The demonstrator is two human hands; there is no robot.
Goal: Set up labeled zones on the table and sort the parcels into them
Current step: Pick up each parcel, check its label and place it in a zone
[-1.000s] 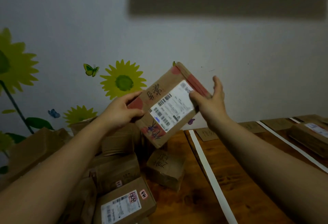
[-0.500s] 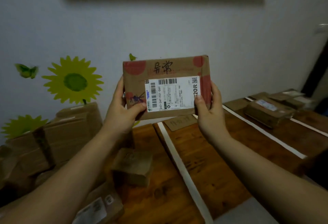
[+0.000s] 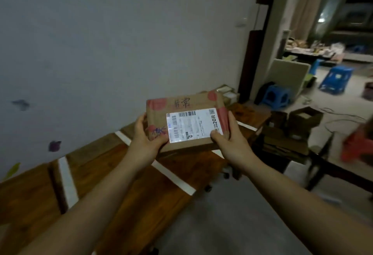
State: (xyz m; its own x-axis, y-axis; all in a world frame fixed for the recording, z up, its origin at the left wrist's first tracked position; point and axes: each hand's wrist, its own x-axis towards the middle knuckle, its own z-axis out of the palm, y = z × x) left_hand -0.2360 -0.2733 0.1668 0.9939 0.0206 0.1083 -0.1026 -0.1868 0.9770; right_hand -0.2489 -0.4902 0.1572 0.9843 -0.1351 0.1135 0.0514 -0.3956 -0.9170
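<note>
As my left hand (image 3: 147, 139) and right hand (image 3: 232, 143) are gripping the parcel (image 3: 181, 103) at nine and three o'clock, it's hovering over the counter (image 3: 26, 194).

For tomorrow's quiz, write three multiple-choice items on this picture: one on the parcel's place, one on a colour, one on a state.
1. Where is the parcel? A on the floor; B held above the table; C on a stool.
2. What colour are the strips across the table? A white; B green; C black.
3. The left hand is: A flat on the table; B hanging empty; C gripping the parcel.
Key: 1 B, the right hand grips it too, over the wood; 2 A, the strips show white on brown; 3 C, its thumb lies across the parcel's front.
</note>
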